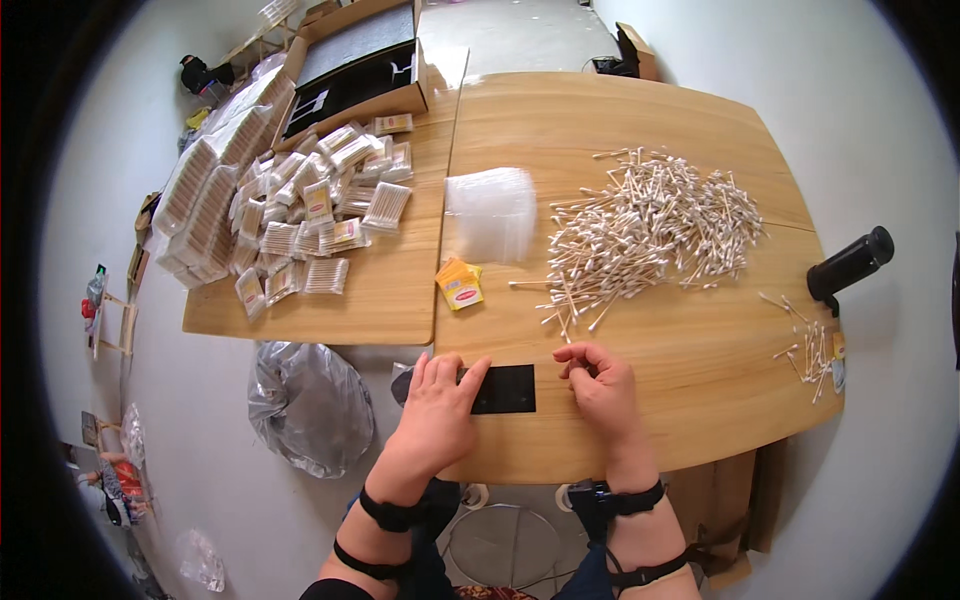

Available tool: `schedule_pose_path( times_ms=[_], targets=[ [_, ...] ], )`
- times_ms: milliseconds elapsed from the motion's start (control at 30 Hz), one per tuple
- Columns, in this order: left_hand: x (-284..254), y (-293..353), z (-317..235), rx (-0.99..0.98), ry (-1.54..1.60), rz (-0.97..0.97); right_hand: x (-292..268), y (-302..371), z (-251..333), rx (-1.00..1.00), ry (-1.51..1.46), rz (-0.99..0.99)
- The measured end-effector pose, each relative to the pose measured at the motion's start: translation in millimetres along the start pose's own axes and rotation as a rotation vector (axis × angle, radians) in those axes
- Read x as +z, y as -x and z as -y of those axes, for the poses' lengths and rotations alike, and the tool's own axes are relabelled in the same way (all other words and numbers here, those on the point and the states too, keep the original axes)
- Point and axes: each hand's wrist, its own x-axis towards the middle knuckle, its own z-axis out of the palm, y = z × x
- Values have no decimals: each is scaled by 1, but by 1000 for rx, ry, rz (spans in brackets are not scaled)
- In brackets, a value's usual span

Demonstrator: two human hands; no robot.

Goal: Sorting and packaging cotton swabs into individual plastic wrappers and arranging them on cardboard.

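A flat black rectangular plate (pixel 507 389) lies near the table's front edge. My left hand (pixel 437 412) rests over its left end, fingers stretched forward and thumb apart. A dark rounded part and a bit of clear film (pixel 402 372) show just left of those fingers; what lies beneath the palm is hidden. To the right of the plate, my right hand (pixel 604 395) hovers with its fingers curled in and the thumb side pinched. Whether anything small sits in that pinch cannot be seen. Loose cotton swabs (pixel 650 235) form a large heap beyond it.
Clear plastic bags (pixel 492 212) lie mid-table, with yellow and orange cards (pixel 461 284) nearer me. Packed swab bags (pixel 320 205) pile up at left, before an open cardboard box (pixel 355 75). A black cylinder (pixel 850 265) stands at the right edge. A grey plastic bag (pixel 310 410) hangs below the left table.
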Motion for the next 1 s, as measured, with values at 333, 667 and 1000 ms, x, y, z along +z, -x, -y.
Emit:
schedule_pose_path(
  times_ms=[333, 667, 1000],
  targets=[
    [34, -44, -15, 157, 289, -249, 4, -20, 2, -551, 987, -145],
    [55, -61, -26, 173, 378, -402, -38, -20, 2, -539, 749, -117],
    [61, -60, -39, 129, 523, -403, -35, -7, 9, -476, 611, -230]
  ],
)
